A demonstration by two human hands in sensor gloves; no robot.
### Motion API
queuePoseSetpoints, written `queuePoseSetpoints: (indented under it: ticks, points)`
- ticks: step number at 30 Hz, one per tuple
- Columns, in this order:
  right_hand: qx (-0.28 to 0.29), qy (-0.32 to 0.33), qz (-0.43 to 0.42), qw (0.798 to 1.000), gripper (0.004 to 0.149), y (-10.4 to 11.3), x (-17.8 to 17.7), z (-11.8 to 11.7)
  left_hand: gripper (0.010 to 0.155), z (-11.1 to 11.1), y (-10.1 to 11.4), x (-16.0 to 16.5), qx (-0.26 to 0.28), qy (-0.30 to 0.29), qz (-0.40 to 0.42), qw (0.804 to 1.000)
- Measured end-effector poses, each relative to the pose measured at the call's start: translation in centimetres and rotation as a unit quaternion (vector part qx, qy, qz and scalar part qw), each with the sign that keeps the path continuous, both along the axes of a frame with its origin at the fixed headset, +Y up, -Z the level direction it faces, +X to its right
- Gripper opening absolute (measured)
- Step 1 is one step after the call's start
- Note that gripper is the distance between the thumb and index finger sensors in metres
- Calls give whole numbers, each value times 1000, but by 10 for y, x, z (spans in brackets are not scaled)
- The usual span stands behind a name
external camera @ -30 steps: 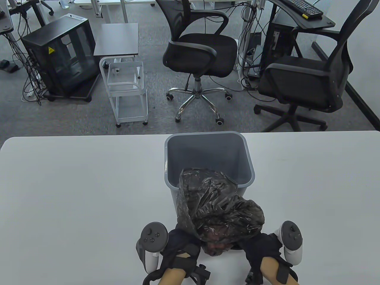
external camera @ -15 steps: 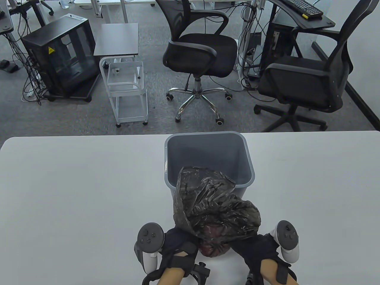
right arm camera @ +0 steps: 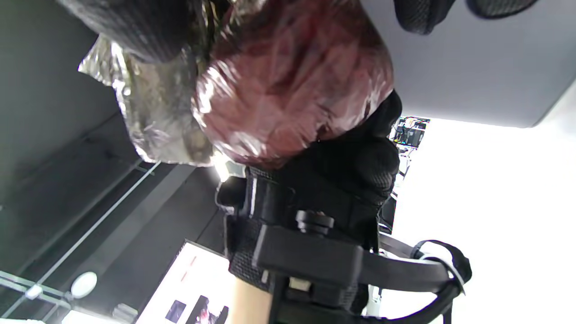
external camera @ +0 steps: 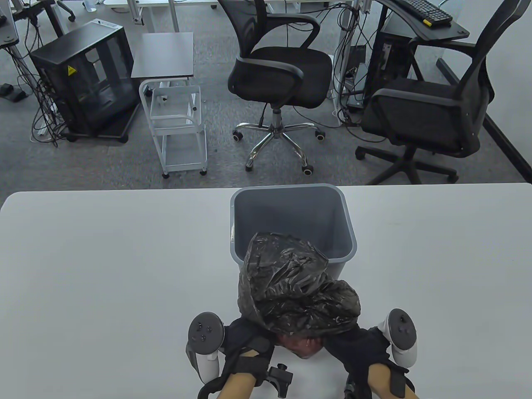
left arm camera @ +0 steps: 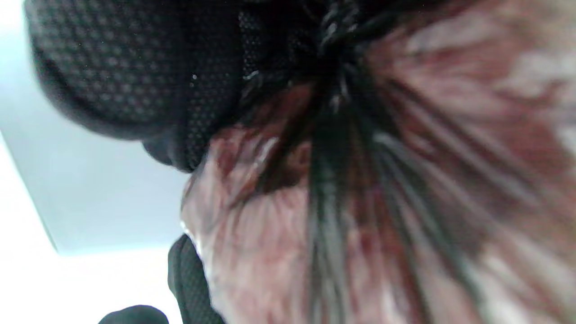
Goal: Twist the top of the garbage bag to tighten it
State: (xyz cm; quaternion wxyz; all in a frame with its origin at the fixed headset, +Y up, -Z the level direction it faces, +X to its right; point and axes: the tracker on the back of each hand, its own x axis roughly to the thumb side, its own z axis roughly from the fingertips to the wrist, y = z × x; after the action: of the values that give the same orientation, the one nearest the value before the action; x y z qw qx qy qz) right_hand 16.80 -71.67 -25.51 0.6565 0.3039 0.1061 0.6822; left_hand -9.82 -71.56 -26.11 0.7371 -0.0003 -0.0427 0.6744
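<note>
A dark translucent garbage bag (external camera: 297, 291) with reddish contents (external camera: 305, 348) is near the table's front edge. Its crumpled loose top flops back over the near rim of a grey bin (external camera: 350, 232). My left hand (external camera: 266, 334) grips the bag's left side and my right hand (external camera: 337, 338) grips its right side; both sets of fingers are tucked under the plastic. In the left wrist view the bag's pleats (left arm camera: 342, 148) gather at my gloved fingers (left arm camera: 135, 67). In the right wrist view the red bulge (right arm camera: 292, 81) sits between my right fingers (right arm camera: 148, 27) and the left hand (right arm camera: 342, 180).
The open grey bin stands just behind the bag at the table's middle. White table (external camera: 104, 270) surface stretches left and right of the hands. Office chairs (external camera: 278, 70), a white cart (external camera: 178, 124) and a black cabinet (external camera: 83, 79) stand on the floor beyond the far edge.
The bag's loose top has shifted a little to the left and sagged lower. Both hands have slid slightly left and toward the near edge, still holding the bag.
</note>
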Motion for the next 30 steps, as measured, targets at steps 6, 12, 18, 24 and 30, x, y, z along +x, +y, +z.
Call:
queuePoseSetpoints:
  ticks: [6, 12, 18, 24, 30]
  points:
    - [-51, -55, -22, 997, 81, -5, 9, -3, 66, -2, 1, 10, 15, -75, 11, 997]
    - [-47, -35, -32, 998, 90, -6, 5, -1, 60, 0, 3, 0, 15, 6, -29, 999]
    - [12, 25, 41, 999, 106, 0, -6, 3, 60, 2, 3, -1, 11, 21, -39, 999]
    - [-51, -39, -38, 997, 92, -6, 5, -1, 66, -1, -1, 4, 15, -40, 32, 999]
    - [-50, -33, -22, 998, 92, -7, 4, 0, 59, 1, 5, -3, 29, 24, -50, 998]
